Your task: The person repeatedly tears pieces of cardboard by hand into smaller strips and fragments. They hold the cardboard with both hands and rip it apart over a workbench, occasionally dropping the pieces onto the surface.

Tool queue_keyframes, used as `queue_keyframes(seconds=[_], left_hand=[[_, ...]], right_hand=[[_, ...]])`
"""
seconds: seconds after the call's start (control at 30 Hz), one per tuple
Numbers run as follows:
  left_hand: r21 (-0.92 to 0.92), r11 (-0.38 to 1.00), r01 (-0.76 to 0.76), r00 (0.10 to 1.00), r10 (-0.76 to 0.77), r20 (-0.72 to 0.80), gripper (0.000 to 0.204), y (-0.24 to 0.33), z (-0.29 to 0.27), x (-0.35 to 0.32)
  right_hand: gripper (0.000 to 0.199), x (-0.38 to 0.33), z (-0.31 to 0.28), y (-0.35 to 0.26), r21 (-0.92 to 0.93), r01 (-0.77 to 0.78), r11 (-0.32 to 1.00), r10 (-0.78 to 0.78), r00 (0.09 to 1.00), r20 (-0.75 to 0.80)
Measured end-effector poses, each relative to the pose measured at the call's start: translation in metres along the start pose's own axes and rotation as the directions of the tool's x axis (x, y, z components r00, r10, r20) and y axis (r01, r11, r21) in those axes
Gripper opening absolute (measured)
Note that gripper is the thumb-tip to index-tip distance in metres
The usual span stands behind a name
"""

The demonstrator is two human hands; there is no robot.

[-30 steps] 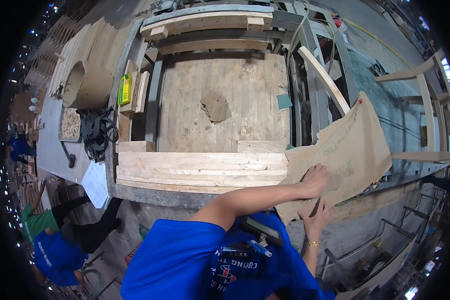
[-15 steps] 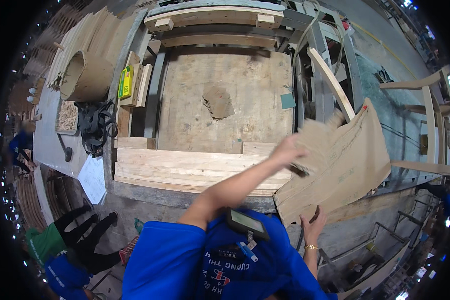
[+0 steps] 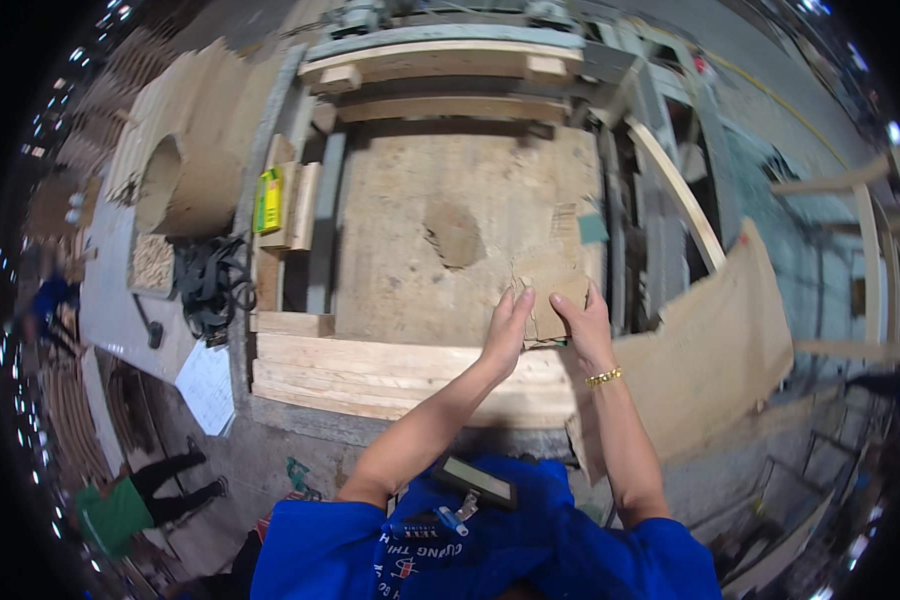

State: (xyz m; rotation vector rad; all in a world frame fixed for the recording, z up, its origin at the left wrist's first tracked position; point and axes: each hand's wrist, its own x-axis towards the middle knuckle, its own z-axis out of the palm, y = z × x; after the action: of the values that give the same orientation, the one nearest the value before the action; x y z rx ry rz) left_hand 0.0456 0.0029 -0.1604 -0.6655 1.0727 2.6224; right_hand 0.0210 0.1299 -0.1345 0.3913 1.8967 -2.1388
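Note:
A small torn piece of brown cardboard (image 3: 548, 312) is held between my two hands above the front of the wooden panel (image 3: 390, 180). My left hand (image 3: 508, 328) grips its left side, the thumb on top. On the right side my right hand (image 3: 586, 322), with a gold bracelet at the wrist, has its thumb pressed on the face of the piece. Right below my hands lie several pale wood strips (image 3: 370, 365) side by side along the near edge. A large cardboard sheet (image 3: 720, 345) with a ragged edge lies to the right, partly behind my right forearm.
Another torn cardboard scrap (image 3: 454, 236) and a green square (image 3: 593, 228) lie on the panel. To the left are a yellow-green box (image 3: 268, 200), a cardboard tube (image 3: 195, 190), black straps (image 3: 210, 290) and a tray of small wooden pieces (image 3: 152, 263). A curved wood part (image 3: 675, 190) leans at right.
My left hand has come back from the large sheet with a torn piece. My right hand has left the sheet's near edge and moved up-left onto that piece.

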Motion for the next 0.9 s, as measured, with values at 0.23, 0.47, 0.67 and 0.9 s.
queue_keyframes(seconds=[0.23, 0.47, 0.67, 0.9], left_hand=[[0.450, 0.888, 0.092, 0.996, -0.084, -0.036, 0.034, 0.045, -0.115, 0.099], [0.755, 0.596, 0.272, 0.895, 0.133, -0.427, 0.060, 0.035, -0.295, 0.271], [0.895, 0.354, 0.271, 0.878, 0.289, -0.381, 0.076, -0.003, -0.324, 0.357], [0.600, 0.796, 0.081, 0.872, 0.235, -0.430, 0.081, -0.017, -0.323, 0.358]], right_hand=[[0.034, 0.138, 0.058, 0.066, -0.209, -0.284, 0.936, 0.346, 0.849, 0.398], [0.053, 0.272, 0.087, 0.189, -0.424, -0.216, 0.879, 0.412, 0.793, 0.448], [0.090, 0.320, 0.116, 0.299, -0.710, -0.023, 0.704, 0.277, 0.929, 0.244], [0.072, 0.318, 0.136, 0.311, -0.603, -0.084, 0.794, 0.278, 0.931, 0.236]])
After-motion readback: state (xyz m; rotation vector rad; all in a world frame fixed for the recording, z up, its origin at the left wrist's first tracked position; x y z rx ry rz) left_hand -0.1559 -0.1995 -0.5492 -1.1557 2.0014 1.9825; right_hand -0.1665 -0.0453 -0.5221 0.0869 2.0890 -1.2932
